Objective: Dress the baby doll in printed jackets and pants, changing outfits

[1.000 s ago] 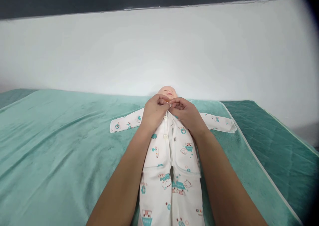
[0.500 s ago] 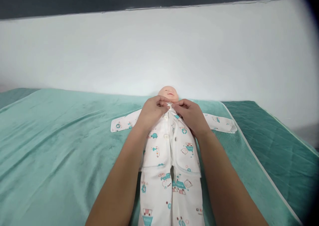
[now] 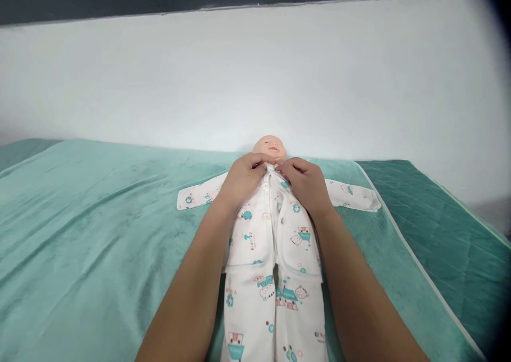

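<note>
- left hand and right hand: fingertips pinching the white jacket just below the doll's head
- jacket: front parted, contents hidden
- white trousers: farther below the head

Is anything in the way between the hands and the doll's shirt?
No, nothing that I can see. The left hand and right hand are both at the top of the shirt, just below the doll's head. They cover part of it, so I can't tell what's underneath them.
</note>
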A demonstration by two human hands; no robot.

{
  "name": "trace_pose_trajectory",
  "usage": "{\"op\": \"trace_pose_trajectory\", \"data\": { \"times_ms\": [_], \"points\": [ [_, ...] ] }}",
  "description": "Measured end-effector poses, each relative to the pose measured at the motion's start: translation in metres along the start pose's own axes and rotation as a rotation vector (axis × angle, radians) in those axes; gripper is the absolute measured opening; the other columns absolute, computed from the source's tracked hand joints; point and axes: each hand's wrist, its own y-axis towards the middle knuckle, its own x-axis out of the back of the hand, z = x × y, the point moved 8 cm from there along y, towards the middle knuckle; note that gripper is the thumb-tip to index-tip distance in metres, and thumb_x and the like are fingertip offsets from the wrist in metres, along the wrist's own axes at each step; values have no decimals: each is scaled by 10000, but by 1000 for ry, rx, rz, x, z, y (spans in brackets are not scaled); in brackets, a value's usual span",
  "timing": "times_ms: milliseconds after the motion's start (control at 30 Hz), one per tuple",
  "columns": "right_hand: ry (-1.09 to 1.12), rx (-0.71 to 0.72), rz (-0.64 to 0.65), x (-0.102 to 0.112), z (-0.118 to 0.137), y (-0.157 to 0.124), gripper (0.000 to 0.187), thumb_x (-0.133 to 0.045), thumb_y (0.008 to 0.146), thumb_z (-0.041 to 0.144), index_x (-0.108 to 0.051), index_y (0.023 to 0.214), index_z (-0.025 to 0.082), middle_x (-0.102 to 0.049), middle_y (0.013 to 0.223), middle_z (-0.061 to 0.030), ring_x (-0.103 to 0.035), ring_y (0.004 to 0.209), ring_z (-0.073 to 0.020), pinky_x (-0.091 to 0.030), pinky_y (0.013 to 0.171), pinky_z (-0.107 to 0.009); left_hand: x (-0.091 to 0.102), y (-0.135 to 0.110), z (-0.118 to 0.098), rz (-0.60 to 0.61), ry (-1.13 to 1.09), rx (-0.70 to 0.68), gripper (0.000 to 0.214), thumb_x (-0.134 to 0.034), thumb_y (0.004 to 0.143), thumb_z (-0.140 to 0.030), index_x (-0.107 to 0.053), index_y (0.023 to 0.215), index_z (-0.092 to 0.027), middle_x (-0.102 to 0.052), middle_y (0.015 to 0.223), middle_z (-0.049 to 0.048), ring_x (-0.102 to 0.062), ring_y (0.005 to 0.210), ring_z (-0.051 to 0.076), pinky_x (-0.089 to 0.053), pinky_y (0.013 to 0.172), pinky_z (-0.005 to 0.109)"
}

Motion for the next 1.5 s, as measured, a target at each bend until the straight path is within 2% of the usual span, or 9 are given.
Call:
{"op": "trace_pose_trajectory", "data": {
  "times_ms": [167,400,600,833,1033,1167,1233,1333,1500],
  "points": [
    [13,21,-24,1,1,-1,269,-608,864,413,-728,759,195,-628,720,6,-508,683,-146,-387,672,-287,4,1,2,-94,128,-33,310,-484,846,-135,-769,893,-248,-745,1082,5,-666,1054,184,-487,984,329],
    [-12,24,-20,-1,4,-1,263,-599,873,390,-768,791,206,-680,768,-7,-550,727,-158,-402,700,-290,3,3,1,-74,173,-20,302,-482,819,-115,-756,844,-240,-754,1041,-1,-678,1013,177,-502,981,320],
    [-26,49,-36,0,6,-3,260,-607,874,378,-763,742,218,-691,793,-4,-577,763,-157,-411,712,-284,2,2,2,-80,140,2,280,-487,821,-129,-747,831,-233,-750,1033,13,-676,981,184,-506,962,332],
    [-64,79,-58,-1,9,-6,348,-574,901,396,-709,638,214,-687,806,-18,-597,765,-163,-429,722,-301,3,5,8,-122,102,-1,241,-511,830,-156,-738,870,-225,-743,1047,34,-659,994,208,-487,968,368],
    [-104,63,19,-4,8,-2,291,-535,917,392,-756,807,239,-685,901,-21,-606,891,-189,-429,815,-326,3,5,8,-120,82,12,245,-510,829,-164,-737,905,-220,-739,1007,33,-651,925,194,-491,911,344],
    [-171,39,108,-8,10,-9,255,-556,902,411,-741,978,254,-640,1030,-40,-595,935,-202,-438,865,-360,4,0,4,-149,118,-40,266,-485,839,-154,-737,895,-217,-725,990,28,-644,940,186,-486,915,326],
    [-210,69,126,-10,14,-19,300,-560,900,409,-714,1107,256,-600,1112,-63,-582,1014,-221,-429,939,-391,6,-7,0,-187,147,-102,278,-470,848,-143,-738,872,-215,-709,981,33,-641,951,179,-482,915,311],
    [-288,128,125,-9,19,-40,384,-555,905,412,-657,1239,250,-557,1216,-90,-499,1194,-267,-347,1080,-452,6,-20,-3,-203,158,-178,298,-452,858,-127,-737,880,-209,-682,979,43,-636,964,169,-477,918,297],
    [-225,174,87,-4,24,-75,386,-566,916,397,-585,1280,269,-539,1349,-68,-450,1291,-253,-328,1133,-449,11,-50,-2,-257,155,-183,284,-441,872,-120,-711,914,-198,-667,1019,55,-621,1027,181,-461,971,320]
  ]
}}
